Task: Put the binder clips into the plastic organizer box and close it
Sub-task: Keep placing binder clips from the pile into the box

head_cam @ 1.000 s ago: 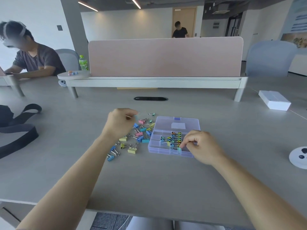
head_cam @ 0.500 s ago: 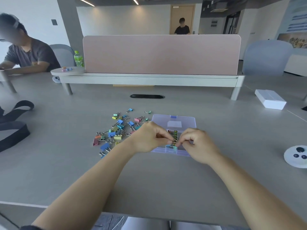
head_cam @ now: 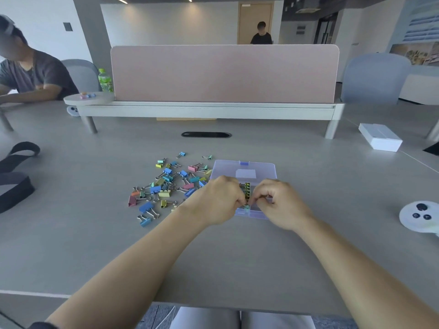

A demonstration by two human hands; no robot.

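On the grey desk [head_cam: 261, 245], the plastic organizer box [head_cam: 244, 167] lies open towards the middle, lid flat behind it, with a big scatter of loose binder clips [head_cam: 166, 184] just to its left. Over its near edge the left hand [head_cam: 217, 201] and right hand [head_cam: 276, 203] meet, fingertips curled in, seemingly pinching one clip against the row [head_cam: 247, 188] already seated, though the grip itself is hidden. To do this well, seat the clip upright and snug in its compartment, handles folded, so the lid can shut later
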